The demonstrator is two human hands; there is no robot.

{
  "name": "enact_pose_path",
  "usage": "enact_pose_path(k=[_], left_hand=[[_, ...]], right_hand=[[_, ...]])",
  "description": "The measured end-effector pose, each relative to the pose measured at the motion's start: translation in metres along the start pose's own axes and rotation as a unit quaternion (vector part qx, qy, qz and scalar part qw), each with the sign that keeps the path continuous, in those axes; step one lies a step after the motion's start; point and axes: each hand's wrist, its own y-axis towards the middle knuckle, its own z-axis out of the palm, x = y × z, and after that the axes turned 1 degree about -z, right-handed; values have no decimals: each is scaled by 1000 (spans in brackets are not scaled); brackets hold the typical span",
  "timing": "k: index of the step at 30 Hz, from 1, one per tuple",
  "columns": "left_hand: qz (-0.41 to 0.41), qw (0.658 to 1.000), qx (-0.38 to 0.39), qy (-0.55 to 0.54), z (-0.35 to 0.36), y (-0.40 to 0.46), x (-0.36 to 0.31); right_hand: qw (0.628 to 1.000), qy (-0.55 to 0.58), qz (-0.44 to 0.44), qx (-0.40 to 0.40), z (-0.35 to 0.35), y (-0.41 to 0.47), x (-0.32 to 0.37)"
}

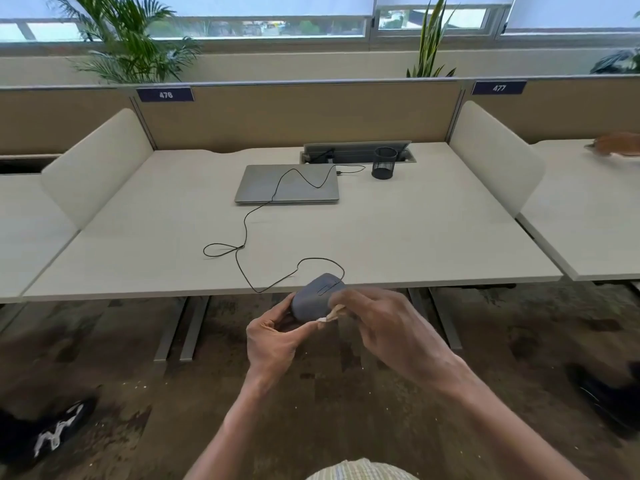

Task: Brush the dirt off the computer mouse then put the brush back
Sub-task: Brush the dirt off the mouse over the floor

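Note:
A grey wired computer mouse (316, 296) is held in the air just in front of the desk's near edge. My left hand (275, 336) grips it from below and from the left. My right hand (384, 325) is closed around a small brush (332, 314) with a pale handle and white tip. The brush tip touches the lower right side of the mouse. Most of the brush is hidden inside my right hand. The mouse's black cable (242, 237) runs in loops across the desk to the back.
A closed grey laptop (287, 184) lies at the back of the white desk (415, 244). A black mesh pen cup (384, 162) stands to its right, beside a cable hatch (356, 152). White side dividers flank the desk. Shoes rest on the floor at both sides.

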Motion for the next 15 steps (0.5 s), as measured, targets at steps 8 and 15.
enact_pose_path(k=[8, 15], left_hand=[[11, 1000, -6, 3, 9, 1, -4], [9, 1000, 0, 0, 7, 1, -6]], right_hand=[[955, 143, 163, -204, -6, -7, -12], [931, 155, 229, -239, 10, -11, -21]])
